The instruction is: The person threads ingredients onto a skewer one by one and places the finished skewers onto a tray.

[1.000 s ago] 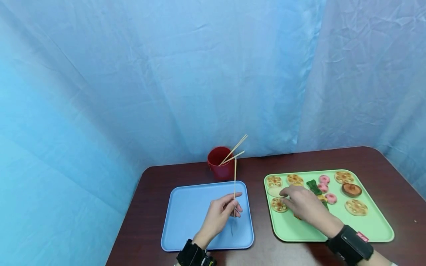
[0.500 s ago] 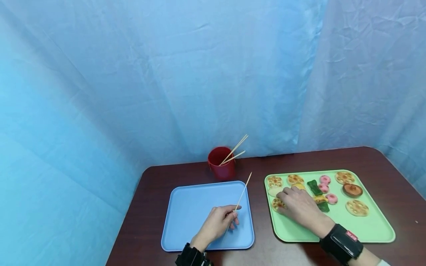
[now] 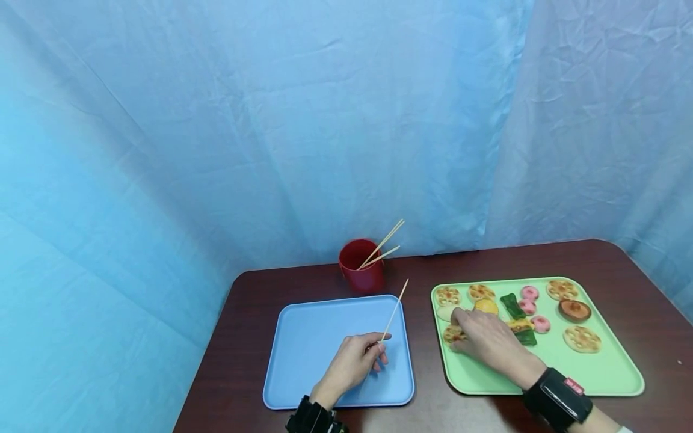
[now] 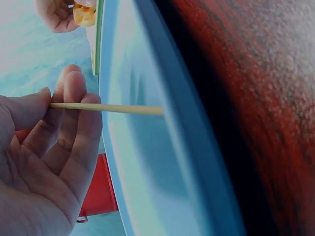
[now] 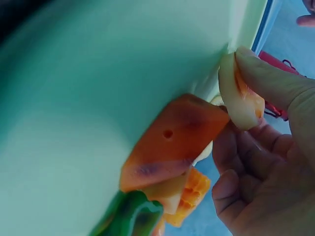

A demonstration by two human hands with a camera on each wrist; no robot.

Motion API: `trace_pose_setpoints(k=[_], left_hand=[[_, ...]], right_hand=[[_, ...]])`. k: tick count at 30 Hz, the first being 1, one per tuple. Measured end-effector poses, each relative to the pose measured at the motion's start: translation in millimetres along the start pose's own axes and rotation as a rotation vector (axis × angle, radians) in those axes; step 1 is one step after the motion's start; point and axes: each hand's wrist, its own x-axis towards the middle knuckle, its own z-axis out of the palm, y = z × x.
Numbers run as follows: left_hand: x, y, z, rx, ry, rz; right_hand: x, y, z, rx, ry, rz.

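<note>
My left hand point(image 3: 354, 361) pinches a thin bamboo skewer point(image 3: 396, 308) between thumb and fingers above the blue tray point(image 3: 303, 310). The skewer's upper end leans away to the right; in the left wrist view its lower part point(image 4: 123, 108) points toward the tray's rim. Over the left side of the green tray point(image 3: 606, 382), my right hand point(image 3: 489, 340) pinches a lotus root slice point(image 5: 234, 93) by its edge, tilted up in the right wrist view. Next to the fingers lies an orange-brown piece with a small hole point(image 5: 172, 142), hidden under my hand in the head view.
A red cup point(image 3: 363, 279) with several skewers stands behind the blue tray. The green tray also bears other lotus slices point(image 3: 582, 339), a mushroom cap point(image 3: 574, 310), pink rings point(image 3: 540, 324), green pepper pieces point(image 3: 512, 305) and a yellow round piece point(image 3: 486, 307). A blue curtain hangs behind.
My right hand has come from the pale slice down to the front-left lotus slice and pinches it. My left hand has lowered slightly, and the skewer went from upright to leaning right.
</note>
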Motion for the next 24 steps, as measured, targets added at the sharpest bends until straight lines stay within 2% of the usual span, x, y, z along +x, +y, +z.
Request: trace_pose_setpoints(k=[4, 10, 16, 19, 24], left_hand=[[-1.1, 0.1, -0.8, -0.007, 0.004, 0.002], [-1.2, -0.5, -1.4, 0.000, 0.012, -0.013], [-4.1, 2.0, 1.8, -0.007, 0.013, -0.008], [-4.4, 3.6, 4.0, -0.006, 0.011, 0.005], [-4.3, 6.4, 6.6, 0.008, 0.013, 0.050]], right_hand=[[-1.9, -2.5, 0.0, 0.074, -0.046, 0.063], [-2.2, -1.6, -0.6, 0.134, -0.021, 0.093], [1.4, 0.3, -15.1, 0.213, 0.005, 0.184], [3.8, 1.7, -23.2, 0.282, 0.007, 0.248], [6.8, 2.9, -31.6, 0.432, 0.060, 0.320]])
